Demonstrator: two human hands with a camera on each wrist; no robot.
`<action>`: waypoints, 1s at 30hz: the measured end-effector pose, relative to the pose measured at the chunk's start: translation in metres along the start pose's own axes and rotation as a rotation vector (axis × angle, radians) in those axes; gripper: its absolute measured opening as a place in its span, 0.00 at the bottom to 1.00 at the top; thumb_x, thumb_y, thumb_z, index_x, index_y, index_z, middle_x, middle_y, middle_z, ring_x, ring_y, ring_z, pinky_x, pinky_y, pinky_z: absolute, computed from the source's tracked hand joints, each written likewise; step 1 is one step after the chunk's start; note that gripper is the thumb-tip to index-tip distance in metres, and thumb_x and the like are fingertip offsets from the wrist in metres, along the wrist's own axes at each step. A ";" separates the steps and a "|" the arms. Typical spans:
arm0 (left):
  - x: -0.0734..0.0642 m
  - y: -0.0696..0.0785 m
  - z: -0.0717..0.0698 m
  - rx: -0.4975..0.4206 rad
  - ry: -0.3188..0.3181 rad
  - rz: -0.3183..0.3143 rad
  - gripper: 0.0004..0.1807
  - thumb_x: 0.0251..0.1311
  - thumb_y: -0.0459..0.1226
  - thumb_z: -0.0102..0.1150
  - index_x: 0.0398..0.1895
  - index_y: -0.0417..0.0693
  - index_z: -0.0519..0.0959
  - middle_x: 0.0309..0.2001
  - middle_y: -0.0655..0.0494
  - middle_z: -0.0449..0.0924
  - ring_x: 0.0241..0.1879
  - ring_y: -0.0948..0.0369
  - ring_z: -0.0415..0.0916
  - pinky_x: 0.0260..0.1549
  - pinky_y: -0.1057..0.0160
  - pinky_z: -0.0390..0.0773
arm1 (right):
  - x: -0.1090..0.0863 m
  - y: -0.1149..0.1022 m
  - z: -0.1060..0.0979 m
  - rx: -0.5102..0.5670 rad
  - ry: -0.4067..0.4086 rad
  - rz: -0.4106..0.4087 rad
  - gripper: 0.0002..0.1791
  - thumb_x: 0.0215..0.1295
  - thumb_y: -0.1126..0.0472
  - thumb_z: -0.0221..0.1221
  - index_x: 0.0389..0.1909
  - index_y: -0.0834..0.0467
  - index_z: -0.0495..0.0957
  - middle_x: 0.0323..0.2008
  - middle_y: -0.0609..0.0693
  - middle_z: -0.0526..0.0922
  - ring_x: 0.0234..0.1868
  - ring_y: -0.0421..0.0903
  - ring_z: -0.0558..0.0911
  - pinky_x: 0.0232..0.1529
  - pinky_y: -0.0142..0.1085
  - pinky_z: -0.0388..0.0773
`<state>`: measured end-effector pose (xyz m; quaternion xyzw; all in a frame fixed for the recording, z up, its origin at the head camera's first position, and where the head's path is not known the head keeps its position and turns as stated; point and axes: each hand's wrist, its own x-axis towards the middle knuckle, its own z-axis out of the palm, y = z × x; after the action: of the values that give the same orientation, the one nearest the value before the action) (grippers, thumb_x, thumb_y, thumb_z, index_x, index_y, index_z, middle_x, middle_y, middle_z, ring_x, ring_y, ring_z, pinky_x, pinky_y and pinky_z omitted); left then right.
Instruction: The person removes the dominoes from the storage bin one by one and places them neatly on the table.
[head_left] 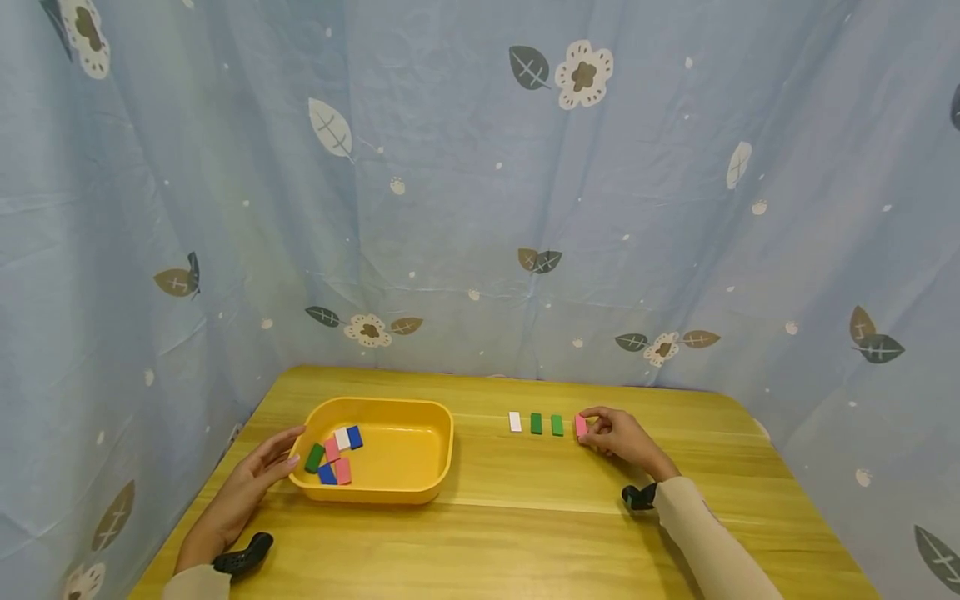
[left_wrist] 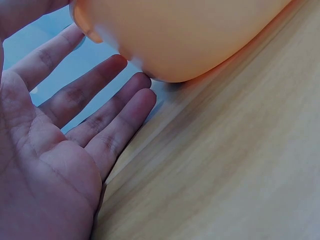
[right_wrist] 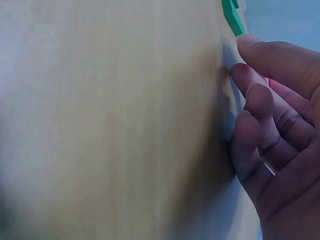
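My right hand (head_left: 617,437) pinches a pink block (head_left: 581,427) between thumb and fingers, at the right end of a row on the table. In that row, from the left, lie a white block (head_left: 514,422), a dark green block (head_left: 536,423) and a lighter green block (head_left: 557,425). My left hand (head_left: 258,469) rests its fingertips at the left side of a yellow plastic bin (head_left: 446,450), fingers extended and spread in the left wrist view. Inside the bin's left part lie a green block (head_left: 315,457) and several pink, blue and white ones.
The wooden table (head_left: 510,550) reaches back to a pale blue curtain (head_left: 465,208) with leaf and flower prints, which also hangs on both sides. A black wrist device (head_left: 243,557) sits at my left wrist, another black device (head_left: 639,497) at my right.
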<state>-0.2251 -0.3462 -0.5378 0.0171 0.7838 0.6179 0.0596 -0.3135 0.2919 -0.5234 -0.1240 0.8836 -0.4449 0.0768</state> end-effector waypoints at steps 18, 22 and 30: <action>0.002 -0.002 0.000 -0.057 -0.005 0.003 0.37 0.76 0.49 0.55 0.81 0.50 0.56 0.79 0.44 0.51 0.76 0.44 0.48 0.71 0.31 0.47 | 0.006 0.001 0.003 -0.042 -0.014 0.018 0.27 0.69 0.59 0.67 0.64 0.66 0.75 0.32 0.53 0.82 0.23 0.46 0.75 0.26 0.37 0.75; 0.002 -0.002 -0.001 -0.041 -0.003 0.012 0.36 0.76 0.49 0.55 0.81 0.51 0.56 0.79 0.45 0.52 0.75 0.47 0.50 0.71 0.32 0.50 | 0.005 -0.003 0.002 -0.033 -0.028 0.002 0.28 0.69 0.60 0.67 0.65 0.68 0.73 0.32 0.55 0.82 0.24 0.48 0.74 0.26 0.38 0.74; 0.001 -0.002 0.000 -0.038 0.002 0.009 0.37 0.76 0.50 0.56 0.81 0.51 0.56 0.79 0.45 0.52 0.75 0.47 0.50 0.71 0.34 0.52 | 0.008 -0.007 0.000 -0.007 -0.041 0.004 0.30 0.71 0.62 0.65 0.70 0.64 0.70 0.34 0.56 0.82 0.25 0.49 0.76 0.26 0.39 0.77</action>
<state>-0.2264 -0.3466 -0.5394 0.0188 0.7720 0.6328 0.0564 -0.3203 0.2856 -0.5176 -0.1315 0.8836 -0.4392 0.0956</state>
